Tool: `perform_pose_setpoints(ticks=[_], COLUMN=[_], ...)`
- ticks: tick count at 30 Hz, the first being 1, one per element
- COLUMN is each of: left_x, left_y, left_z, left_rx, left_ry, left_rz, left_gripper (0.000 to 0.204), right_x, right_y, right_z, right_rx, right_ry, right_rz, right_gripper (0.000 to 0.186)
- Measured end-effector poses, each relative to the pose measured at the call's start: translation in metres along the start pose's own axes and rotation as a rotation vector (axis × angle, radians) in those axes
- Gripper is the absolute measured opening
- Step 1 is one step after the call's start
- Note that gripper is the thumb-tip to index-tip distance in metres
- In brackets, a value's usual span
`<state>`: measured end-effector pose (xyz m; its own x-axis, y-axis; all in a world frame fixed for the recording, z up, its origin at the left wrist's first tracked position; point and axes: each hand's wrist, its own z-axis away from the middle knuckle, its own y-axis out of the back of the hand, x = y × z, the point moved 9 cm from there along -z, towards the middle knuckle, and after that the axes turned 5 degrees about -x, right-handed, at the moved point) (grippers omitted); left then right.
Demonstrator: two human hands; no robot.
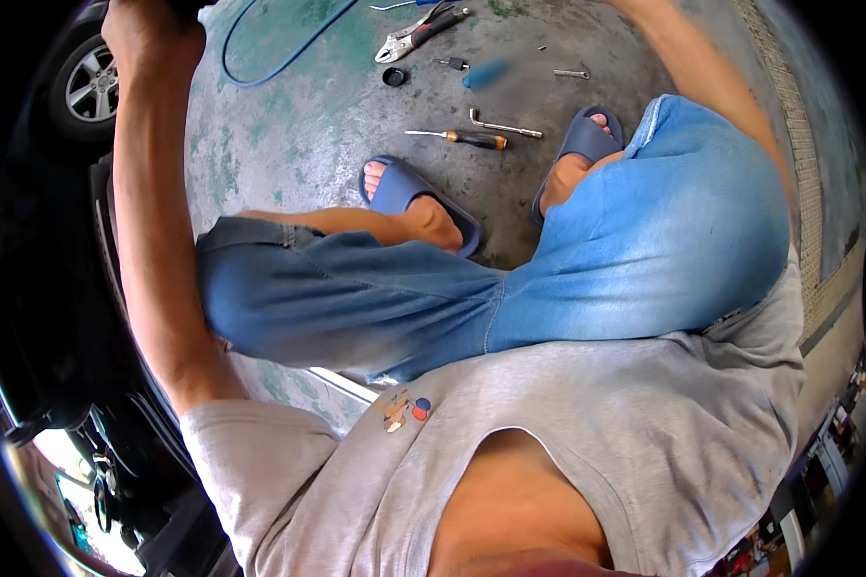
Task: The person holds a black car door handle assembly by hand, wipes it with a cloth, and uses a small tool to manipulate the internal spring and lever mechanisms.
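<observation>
- Dark object [189, 7] at my left hand [152, 43], right by the upper edge of the view; most of it is cut off, so I can't tell which way it points or how its long axis runs.
- My left forearm [154, 212] goes nearly straight up the left side, past my bent knee, the elbow only slightly bent, with the wrist just below the hand.
- That hand is cropped at the top — the fingers look curled toward the dark object, but I can't tell how tightly they close or whether they truly grip it.
- My right forearm [717, 72] slants up and to the left beyond my other knee and leaves by the top edge; the right hand is outside the view, so I can't tell its spread or what it has.
- Nearest my left hand are the wheel [93, 85] of a dark car, to its left, and a blue hose [277, 75] looping on the floor [289, 144] to its right.
- Locking pliers [419, 37] lie farther right, head to the lower left, handles to the upper right.
- Before my sandals [406, 188] lies a screwdriver [473, 140], nearly crosswise, its tip to the left — and just above it an L-shaped wrench [505, 125], its long shaft sloping down to the right, the short bent end at the left.
</observation>
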<state>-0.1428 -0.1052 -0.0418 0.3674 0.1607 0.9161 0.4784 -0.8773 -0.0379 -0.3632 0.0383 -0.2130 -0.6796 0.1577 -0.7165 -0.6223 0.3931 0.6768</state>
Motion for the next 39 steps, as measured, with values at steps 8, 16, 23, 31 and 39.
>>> perform_pose_setpoints(ticks=[8, 16, 23, 31, 39], left_x=[-0.037, -0.057, -0.074, -0.096, -0.083], left_y=[0.017, 0.032, 0.019, 0.042, 0.022], left_z=[0.013, 0.011, 0.008, 0.004, 0.000], left_rx=[0.066, 0.200, 0.180, 0.198, 0.152], left_ry=[0.111, 0.155, 0.228, 0.440, 0.385], left_rz=[-0.111, -0.193, -0.203, 0.037, 0.312], left_gripper=[0.023, 0.024, 0.026, 0.027, 0.030], right_x=[0.174, 0.150, 0.139, 0.136, 0.148], right_y=[-0.134, -0.204, -0.250, -0.281, -0.290], right_z=[0.099, 0.085, 0.044, 0.026, 0.032], right_rx=[-0.199, -0.202, -0.193, -0.327, -0.207], right_ry=[-0.274, -0.185, -0.101, -0.087, -0.090], right_rz=[0.142, 0.102, 0.270, 0.391, 0.324], right_gripper=[0.029, 0.023, 0.026, 0.024, 0.020])
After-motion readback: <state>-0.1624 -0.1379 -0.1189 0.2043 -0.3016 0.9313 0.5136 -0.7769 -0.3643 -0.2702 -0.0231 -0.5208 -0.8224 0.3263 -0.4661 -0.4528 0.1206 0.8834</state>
